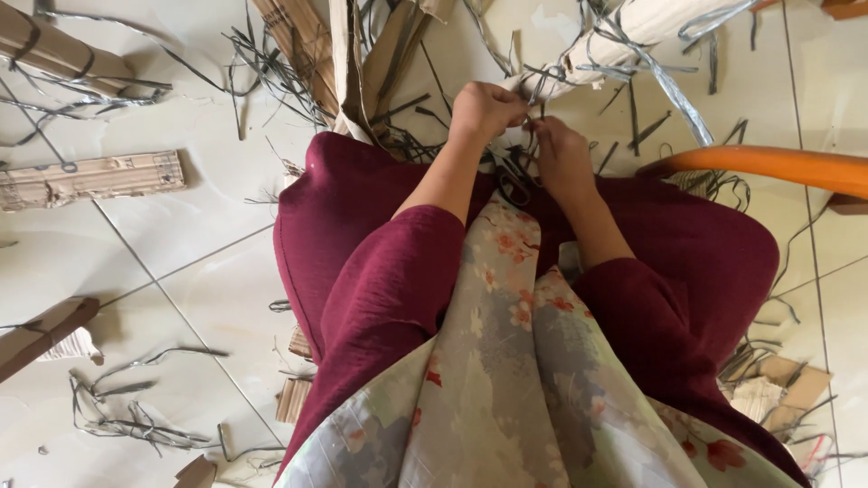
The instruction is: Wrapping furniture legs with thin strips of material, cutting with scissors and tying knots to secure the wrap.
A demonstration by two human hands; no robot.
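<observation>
I sit on a tiled floor in a maroon garment with a floral scarf hanging in front. My left hand is closed around grey plastic straps that wrap a pale cardboard bundle at the top. My right hand is close beside it, fingers pinched on the same straps. Dark scissors lie on my lap just below the hands, partly hidden by them.
Loose grey straps litter the floor at lower left and around the top. Cardboard pieces lie at left, and more flattened cardboard at top centre. An orange curved bar crosses at right. Cardboard scraps sit at lower right.
</observation>
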